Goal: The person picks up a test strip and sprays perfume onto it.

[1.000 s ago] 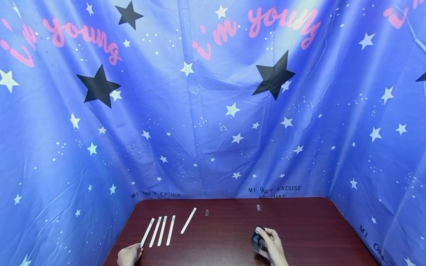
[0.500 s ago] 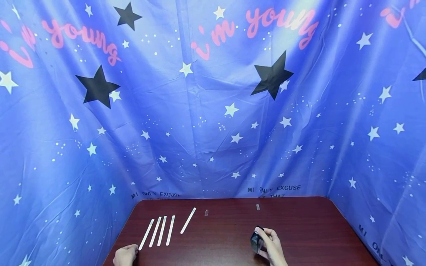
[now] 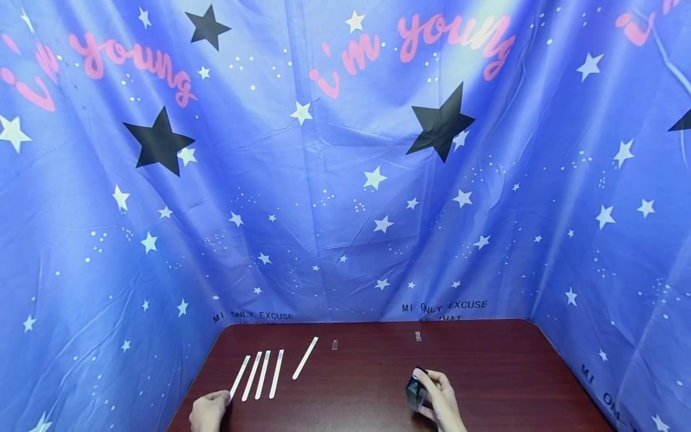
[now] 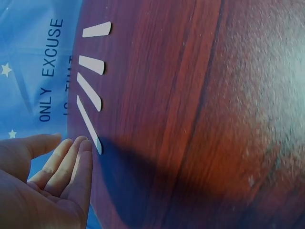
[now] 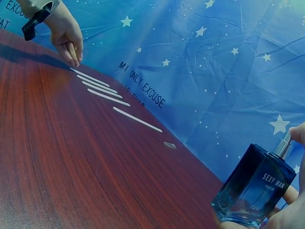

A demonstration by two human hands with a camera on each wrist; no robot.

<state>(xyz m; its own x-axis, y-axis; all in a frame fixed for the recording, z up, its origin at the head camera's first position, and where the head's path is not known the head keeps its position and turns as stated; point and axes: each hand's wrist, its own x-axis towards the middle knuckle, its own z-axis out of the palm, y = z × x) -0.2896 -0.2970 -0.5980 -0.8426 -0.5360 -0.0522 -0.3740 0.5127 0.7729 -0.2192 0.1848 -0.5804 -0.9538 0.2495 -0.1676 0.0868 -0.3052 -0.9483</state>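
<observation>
Several white paper test strips lie on the table at the left; the leftmost strip has its near end by my left hand. In the left wrist view, the fingertips are at the end of that strip, and the thumb stands apart from the fingers. Whether they touch the strip is hard to tell. My right hand grips a dark blue glass perfume bottle, tilted, with a finger on its silver spray top.
A separate white strip lies right of the group. Two small clear pieces, a left one and a right one, are near the far edge of the brown table. A blue star-patterned cloth hangs behind and at both sides.
My left hand draws back left from the leftmost strip, then comes back right to its near end. The right hand and perfume bottle stay almost still.
</observation>
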